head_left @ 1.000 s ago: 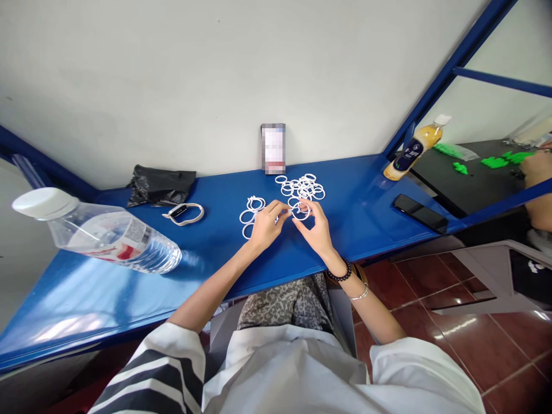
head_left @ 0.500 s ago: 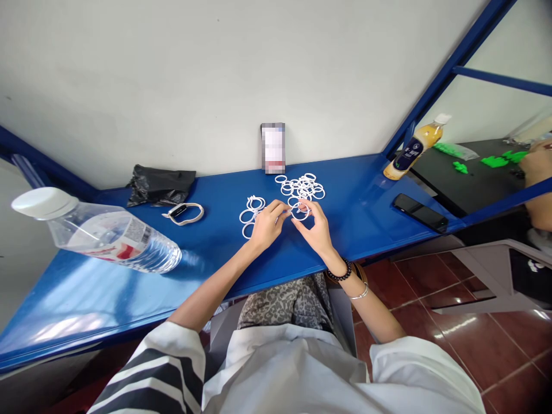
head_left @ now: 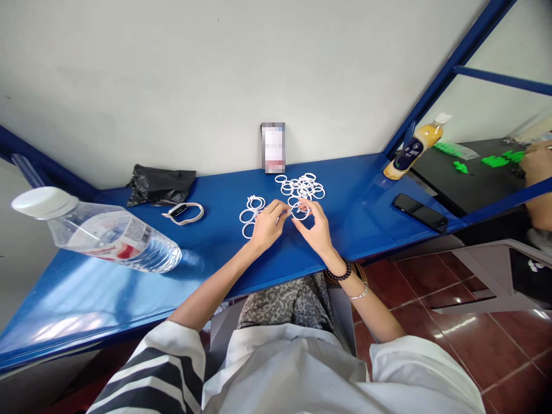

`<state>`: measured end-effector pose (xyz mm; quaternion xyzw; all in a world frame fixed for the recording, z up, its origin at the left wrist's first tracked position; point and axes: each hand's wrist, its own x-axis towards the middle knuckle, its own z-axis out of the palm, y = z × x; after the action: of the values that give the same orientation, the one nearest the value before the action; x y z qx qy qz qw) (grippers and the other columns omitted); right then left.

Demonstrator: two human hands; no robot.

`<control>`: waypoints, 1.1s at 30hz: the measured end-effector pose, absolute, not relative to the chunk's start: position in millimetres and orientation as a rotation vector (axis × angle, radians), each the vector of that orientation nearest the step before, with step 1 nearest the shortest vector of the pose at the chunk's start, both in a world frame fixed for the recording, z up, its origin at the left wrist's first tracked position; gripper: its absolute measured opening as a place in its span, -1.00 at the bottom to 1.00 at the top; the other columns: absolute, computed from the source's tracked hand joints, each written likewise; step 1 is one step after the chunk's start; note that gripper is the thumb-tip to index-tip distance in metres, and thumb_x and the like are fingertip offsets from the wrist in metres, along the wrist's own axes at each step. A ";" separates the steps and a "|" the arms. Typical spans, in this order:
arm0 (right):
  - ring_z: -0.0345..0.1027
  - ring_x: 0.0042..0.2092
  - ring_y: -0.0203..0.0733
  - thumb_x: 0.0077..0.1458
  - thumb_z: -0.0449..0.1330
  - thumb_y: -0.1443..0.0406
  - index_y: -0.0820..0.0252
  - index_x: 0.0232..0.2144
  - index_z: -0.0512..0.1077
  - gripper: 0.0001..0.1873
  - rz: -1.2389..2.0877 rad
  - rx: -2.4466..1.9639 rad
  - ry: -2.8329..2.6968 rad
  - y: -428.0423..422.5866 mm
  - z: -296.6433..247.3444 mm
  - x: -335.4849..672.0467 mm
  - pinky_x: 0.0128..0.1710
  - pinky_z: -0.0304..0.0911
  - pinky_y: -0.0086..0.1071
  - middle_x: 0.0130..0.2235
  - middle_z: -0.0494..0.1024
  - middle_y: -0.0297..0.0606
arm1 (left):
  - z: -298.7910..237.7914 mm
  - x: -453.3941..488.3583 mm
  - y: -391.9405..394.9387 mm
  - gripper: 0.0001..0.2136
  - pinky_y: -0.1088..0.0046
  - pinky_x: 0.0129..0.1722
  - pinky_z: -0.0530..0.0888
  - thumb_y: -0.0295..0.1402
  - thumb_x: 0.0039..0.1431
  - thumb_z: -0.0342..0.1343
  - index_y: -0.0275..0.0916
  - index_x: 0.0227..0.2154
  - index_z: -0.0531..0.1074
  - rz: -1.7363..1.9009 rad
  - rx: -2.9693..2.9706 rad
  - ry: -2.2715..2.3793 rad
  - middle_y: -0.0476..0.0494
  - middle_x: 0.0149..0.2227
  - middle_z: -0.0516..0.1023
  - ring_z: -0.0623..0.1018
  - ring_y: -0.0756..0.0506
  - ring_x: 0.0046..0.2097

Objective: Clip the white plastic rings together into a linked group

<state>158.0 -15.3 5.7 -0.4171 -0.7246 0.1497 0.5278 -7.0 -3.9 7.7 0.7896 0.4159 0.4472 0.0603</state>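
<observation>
left hand [head_left: 266, 225] + right hand [head_left: 318, 227]: fingers curled, pinching 1 white ring [head_left: 300, 212] | forearms angled inward over blue table [head_left: 366, 201]

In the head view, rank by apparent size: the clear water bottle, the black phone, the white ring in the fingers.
1. Clear plastic water bottle, largest, though nearness to the camera inflates it.
2. Flat black phone.
3. White plastic ring, held between both hands, smallest.

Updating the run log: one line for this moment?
left hand: on white ring | right hand: same ring | loose rings: behind
</observation>
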 end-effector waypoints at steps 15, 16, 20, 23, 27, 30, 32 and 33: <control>0.40 -0.07 -0.09 0.12 0.22 0.34 0.08 0.05 0.34 -0.58 0.381 -0.997 -1.750 -16.4 6.5 158.1 -0.08 0.38 -0.18 -0.12 0.51 -0.18 | 7.7 -8.1 -2.8 -0.88 0.50 -0.31 0.45 -0.41 0.33 -0.02 -0.24 -0.29 0.41 1.425 2.415 1.218 -0.12 -0.27 0.53 0.53 -0.01 -0.29; 0.41 -0.08 -0.09 0.13 0.21 0.34 0.08 0.05 0.34 -0.58 0.379 -0.996 -1.751 -16.4 6.5 158.1 -0.08 0.38 -0.18 -0.12 0.51 -0.18 | 7.8 -8.1 -2.9 -0.88 0.50 -0.31 0.45 -0.41 0.33 -0.01 -0.24 -0.30 0.41 1.428 2.419 1.218 -0.11 -0.28 0.53 0.53 -0.01 -0.29; 0.41 -0.08 -0.09 0.14 0.20 0.32 0.06 0.07 0.33 -0.57 0.363 -0.989 -1.748 -16.6 6.4 157.9 -0.08 0.39 -0.17 -0.12 0.51 -0.18 | 7.7 -7.8 -3.2 -0.87 0.50 -0.32 0.45 -0.40 0.33 -0.01 -0.24 -0.29 0.42 1.417 2.414 1.256 -0.11 -0.28 0.53 0.54 -0.01 -0.29; 0.41 -0.08 -0.10 0.14 0.19 0.31 0.06 0.10 0.30 -0.54 0.363 -0.983 -1.744 -16.6 5.9 157.7 -0.09 0.40 -0.18 -0.12 0.51 -0.18 | 7.6 -7.1 -3.4 -0.87 0.51 -0.32 0.46 -0.38 0.34 -0.02 -0.24 -0.26 0.43 1.417 2.405 1.269 -0.11 -0.26 0.54 0.54 -0.01 -0.27; 0.41 -0.08 -0.10 0.12 0.20 0.33 0.05 0.14 0.27 -0.48 0.377 -0.980 -1.739 -16.6 5.2 157.7 -0.10 0.40 -0.18 -0.12 0.50 -0.19 | 7.2 -6.7 -3.1 -0.86 0.51 -0.31 0.46 -0.36 0.34 -0.02 -0.22 -0.20 0.43 1.434 2.378 1.257 -0.12 -0.23 0.53 0.54 -0.01 -0.25; 0.41 -0.08 -0.11 0.12 0.20 0.35 0.07 0.12 0.28 -0.50 0.378 -0.979 -1.727 -16.7 5.7 157.7 -0.11 0.40 -0.20 -0.12 0.51 -0.18 | 6.7 -7.2 -2.3 -0.86 0.51 -0.31 0.46 -0.36 0.35 -0.03 -0.22 -0.20 0.42 1.448 2.366 1.247 -0.12 -0.24 0.53 0.54 -0.01 -0.25; 0.42 -0.08 -0.11 0.12 0.20 0.35 0.08 0.10 0.30 -0.52 0.379 -0.980 -1.728 -16.9 6.3 157.5 -0.12 0.40 -0.21 -0.11 0.51 -0.17 | 6.6 -7.7 -1.9 -0.87 0.52 -0.32 0.46 -0.37 0.35 -0.03 -0.23 -0.23 0.42 1.459 2.372 1.240 -0.11 -0.25 0.53 0.54 -0.01 -0.26; 0.42 -0.08 -0.11 0.12 0.20 0.36 0.08 0.10 0.30 -0.53 0.381 -0.982 -1.730 -16.9 6.5 157.4 -0.12 0.40 -0.21 -0.10 0.51 -0.17 | 6.8 -7.9 -1.8 -0.87 0.52 -0.32 0.45 -0.38 0.34 -0.03 -0.23 -0.24 0.42 1.464 2.376 1.235 -0.11 -0.26 0.52 0.54 -0.01 -0.26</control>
<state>157.4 -16.9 6.5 -0.4111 -0.7247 0.1595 0.5295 -7.9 -1.8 6.8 0.7779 0.4041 0.4792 0.0447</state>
